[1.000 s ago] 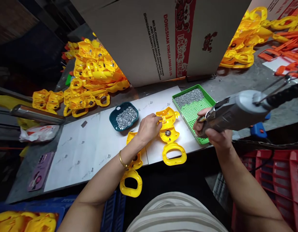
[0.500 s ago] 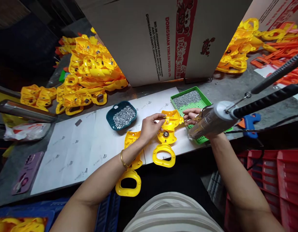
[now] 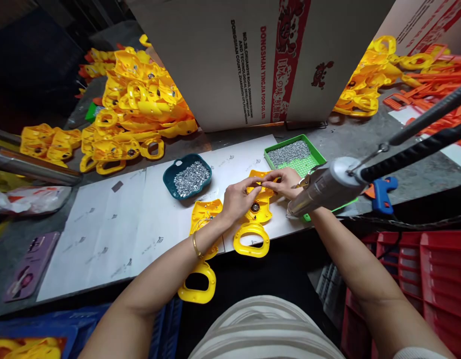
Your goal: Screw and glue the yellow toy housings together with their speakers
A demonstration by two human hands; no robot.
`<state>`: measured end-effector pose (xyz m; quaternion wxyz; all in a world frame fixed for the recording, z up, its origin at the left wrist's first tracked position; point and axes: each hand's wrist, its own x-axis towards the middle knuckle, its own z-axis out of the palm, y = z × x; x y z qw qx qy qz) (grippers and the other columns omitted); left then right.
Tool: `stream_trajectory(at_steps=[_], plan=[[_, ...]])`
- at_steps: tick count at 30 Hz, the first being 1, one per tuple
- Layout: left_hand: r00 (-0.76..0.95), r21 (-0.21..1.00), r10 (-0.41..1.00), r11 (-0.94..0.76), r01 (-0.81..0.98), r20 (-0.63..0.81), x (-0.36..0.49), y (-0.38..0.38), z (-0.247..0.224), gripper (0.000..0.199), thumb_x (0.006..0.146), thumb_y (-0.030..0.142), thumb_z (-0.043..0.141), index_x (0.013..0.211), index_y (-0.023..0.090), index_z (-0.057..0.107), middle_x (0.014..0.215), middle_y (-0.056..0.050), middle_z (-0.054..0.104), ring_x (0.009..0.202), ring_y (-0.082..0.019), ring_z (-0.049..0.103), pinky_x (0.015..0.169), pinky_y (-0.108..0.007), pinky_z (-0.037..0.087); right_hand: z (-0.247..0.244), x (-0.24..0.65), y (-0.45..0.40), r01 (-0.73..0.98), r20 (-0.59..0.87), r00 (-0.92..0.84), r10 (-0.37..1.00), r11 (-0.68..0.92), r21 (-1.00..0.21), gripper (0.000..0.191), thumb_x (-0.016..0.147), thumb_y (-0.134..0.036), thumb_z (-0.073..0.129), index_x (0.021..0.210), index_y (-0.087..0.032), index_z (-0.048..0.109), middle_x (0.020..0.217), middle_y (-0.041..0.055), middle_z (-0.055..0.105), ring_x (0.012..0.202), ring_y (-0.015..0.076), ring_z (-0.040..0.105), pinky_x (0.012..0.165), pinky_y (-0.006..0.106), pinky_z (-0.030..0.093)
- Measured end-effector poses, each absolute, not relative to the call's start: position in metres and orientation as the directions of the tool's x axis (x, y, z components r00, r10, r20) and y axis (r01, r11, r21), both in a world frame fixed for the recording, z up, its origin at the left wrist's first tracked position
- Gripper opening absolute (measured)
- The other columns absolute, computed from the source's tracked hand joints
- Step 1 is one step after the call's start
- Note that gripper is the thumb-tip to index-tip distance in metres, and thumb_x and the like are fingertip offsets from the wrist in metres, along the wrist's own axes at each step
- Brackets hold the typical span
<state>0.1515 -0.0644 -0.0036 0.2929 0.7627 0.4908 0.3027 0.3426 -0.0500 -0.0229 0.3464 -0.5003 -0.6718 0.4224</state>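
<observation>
A yellow plastic toy shell half (image 3: 265,213) with a ring-shaped handle lies hollow side up on the white board, a dark round part (image 3: 255,206) set in its middle. Over its upper end my left hand (image 3: 240,200) has thumb and forefinger pinched; what is between them is too small to name. My right hand (image 3: 286,180) meets it there, its fingertips also closed on something hidden. A second yellow shell half (image 3: 202,212) lies partly beneath my left forearm, thin wires showing inside. Beside my right wrist hangs a silver powered screwdriver (image 3: 316,187).
A dark teal tray (image 3: 169,182) and a green tray (image 3: 266,150) hold small metal screws. A large carton (image 3: 215,65) stands behind. Yellow shells (image 3: 140,104) are heaped left, orange parts (image 3: 435,85) right. A blue glue gun (image 3: 383,194), a phone (image 3: 32,267) and red crates (image 3: 420,279) lie around.
My right hand has moved left from beside the screwdriver and green tray to meet my left fingertips over the shell. My left hand stays at the shell's upper end, pinching.
</observation>
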Motion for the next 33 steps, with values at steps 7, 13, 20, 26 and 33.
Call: stream_trajectory(at_steps=[7, 13, 20, 26, 33], plan=[[0.373, 0.474, 0.923, -0.374, 0.798, 0.1, 0.139, -0.075, 0.011, 0.04, 0.084, 0.028, 0.067, 0.124, 0.024, 0.06, 0.097, -0.001, 0.074, 0.084, -0.018, 0.069, 0.069, -0.026, 0.049, -0.02, 0.335, -0.053, 0.57, 0.259, -0.249, 0.933, 0.357, -0.74, 0.012, 0.087, -0.028, 0.058, 0.079, -0.019, 0.062, 0.079, 0.0038, 0.064, 0.069, 0.0153, 0.056, 0.066, 0.031, 0.045], [0.347, 0.485, 0.935, -0.27, 0.832, -0.075, 0.137, -0.083, 0.023, 0.048, 0.082, 0.028, 0.068, 0.128, 0.027, 0.055, 0.083, 0.004, 0.073, 0.07, -0.017, 0.066, 0.062, -0.026, 0.044, -0.014, 0.328, -0.058, 0.643, 0.302, -0.278, 0.912, 0.41, -0.647, 0.015, 0.092, -0.027, 0.05, 0.084, -0.02, 0.061, 0.089, 0.007, 0.063, 0.08, 0.018, 0.057, 0.068, 0.031, 0.042], [0.521, 0.506, 0.848, -0.492, 0.708, 0.095, 0.135, -0.089, 0.015, 0.046, 0.086, 0.031, 0.065, 0.13, 0.022, 0.053, 0.08, 0.0, 0.068, 0.081, -0.019, 0.063, 0.075, -0.029, 0.047, -0.01, 0.327, -0.059, 0.687, 0.173, -0.276, 0.946, 0.32, -0.653, 0.01, 0.088, -0.026, 0.057, 0.081, -0.02, 0.061, 0.085, 0.0049, 0.064, 0.075, 0.0167, 0.055, 0.066, 0.031, 0.039], [0.452, 0.396, 0.886, -0.453, 0.799, 0.102, 0.138, -0.082, 0.002, 0.07, 0.081, 0.052, 0.069, 0.136, 0.016, 0.046, 0.092, -0.008, 0.069, 0.088, -0.025, 0.064, 0.08, -0.037, 0.048, -0.006, 0.337, -0.059, 0.651, 0.187, -0.26, 0.947, 0.315, -0.691, 0.011, 0.085, -0.025, 0.06, 0.076, -0.019, 0.059, 0.079, 0.0045, 0.063, 0.072, 0.0167, 0.054, 0.068, 0.031, 0.04], [0.602, 0.558, 0.79, -0.553, 0.619, 0.115, 0.11, -0.097, -0.008, 0.076, 0.084, 0.033, 0.069, 0.147, 0.025, 0.028, 0.132, -0.01, 0.059, 0.108, -0.023, 0.063, 0.085, -0.033, 0.053, -0.01, 0.342, -0.065, 0.679, 0.3, -0.238, 0.924, 0.379, -0.628, 0.012, 0.087, -0.028, 0.055, 0.079, -0.019, 0.059, 0.081, 0.0056, 0.061, 0.073, 0.0182, 0.054, 0.068, 0.031, 0.04]])
